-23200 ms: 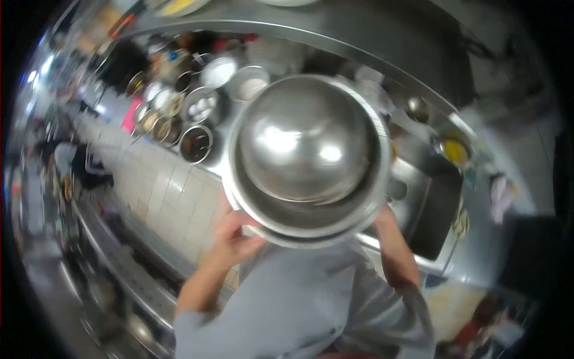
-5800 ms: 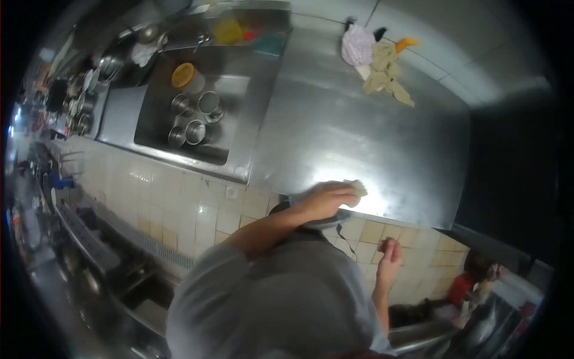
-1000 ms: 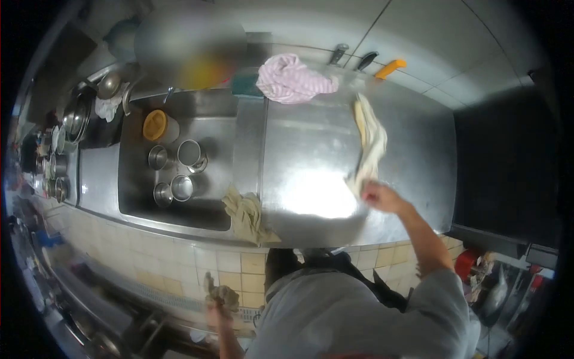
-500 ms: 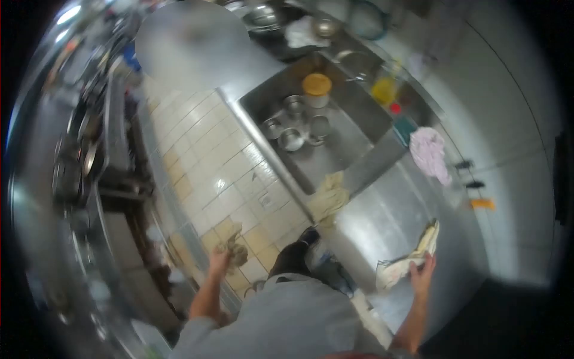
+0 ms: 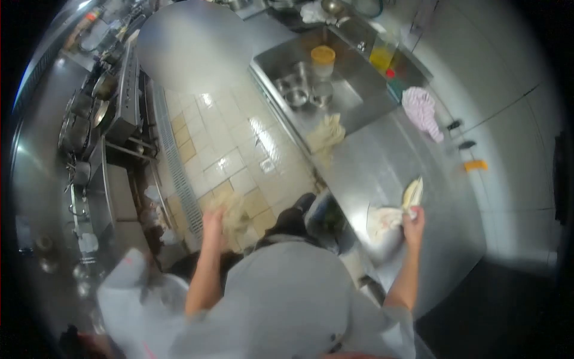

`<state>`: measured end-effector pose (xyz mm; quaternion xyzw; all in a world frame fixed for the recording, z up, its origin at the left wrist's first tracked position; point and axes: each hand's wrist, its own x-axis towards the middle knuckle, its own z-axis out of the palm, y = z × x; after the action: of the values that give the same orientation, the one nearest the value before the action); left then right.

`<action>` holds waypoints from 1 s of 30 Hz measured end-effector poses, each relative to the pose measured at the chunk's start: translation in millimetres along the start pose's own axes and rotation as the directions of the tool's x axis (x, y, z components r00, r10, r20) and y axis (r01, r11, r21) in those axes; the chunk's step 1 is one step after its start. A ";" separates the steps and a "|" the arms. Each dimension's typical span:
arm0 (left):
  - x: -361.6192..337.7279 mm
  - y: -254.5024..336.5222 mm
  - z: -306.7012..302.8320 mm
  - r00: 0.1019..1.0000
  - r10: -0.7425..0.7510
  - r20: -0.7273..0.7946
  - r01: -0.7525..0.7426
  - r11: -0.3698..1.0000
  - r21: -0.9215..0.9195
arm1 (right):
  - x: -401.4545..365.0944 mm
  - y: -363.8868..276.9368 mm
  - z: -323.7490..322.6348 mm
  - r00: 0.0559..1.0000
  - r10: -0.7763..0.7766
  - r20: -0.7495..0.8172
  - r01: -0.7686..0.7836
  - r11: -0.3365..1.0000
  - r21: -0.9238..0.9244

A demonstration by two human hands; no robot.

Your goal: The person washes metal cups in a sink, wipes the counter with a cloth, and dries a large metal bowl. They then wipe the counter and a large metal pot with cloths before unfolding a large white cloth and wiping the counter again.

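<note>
My left hand (image 5: 216,215) is closed around a beige cloth (image 5: 234,216), which hangs over the tiled floor and is smeared by motion. On the steel counter, my right hand (image 5: 414,222) has its fingers closed on the middle of a limp, pale cloth (image 5: 382,222). One end of it lies whitish to the left of the hand; a yellowish part with dark edging points away past the fingers. Another beige cloth (image 5: 326,133) is draped over the near corner of the sink.
Beyond the counter (image 5: 359,155), the steel sink (image 5: 359,113) holds several metal pots (image 5: 296,97) and an orange-lidded tub (image 5: 323,58). A pink striped cloth (image 5: 422,110) and a yellow-filled bottle (image 5: 381,57) stand along the wall side. Stoves with pans (image 5: 76,133) line the left.
My view has shifted, so the sink sits higher. My right hand's fingers, spread over the pale cloth before, are now closed on it. The cloth in my left hand has swung and spread.
</note>
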<state>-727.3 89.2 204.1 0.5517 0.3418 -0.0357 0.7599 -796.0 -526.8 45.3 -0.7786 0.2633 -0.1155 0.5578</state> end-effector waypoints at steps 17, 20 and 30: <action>8.5 88.3 356.8 0.474 0.071 0.878 -0.014 0.997 -0.073 | -188.2 -31.4 48.4 0.941 0.164 -0.294 -0.152 0.986 0.063; 18.2 76.2 397.0 0.480 0.036 0.876 -0.184 0.981 0.060 | -219.8 -30.5 59.7 0.914 0.231 -0.335 -0.207 0.973 0.104; 152.9 -77.5 434.3 0.476 -0.098 0.874 -0.865 0.131 0.485 | -301.6 -41.0 90.0 0.802 0.260 -0.538 -0.187 0.964 0.187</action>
<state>-435.5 -266.3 124.0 0.8808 -0.2865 -0.2180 0.3074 -993.6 -281.8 86.1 -0.6378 0.4967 -0.2872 0.5139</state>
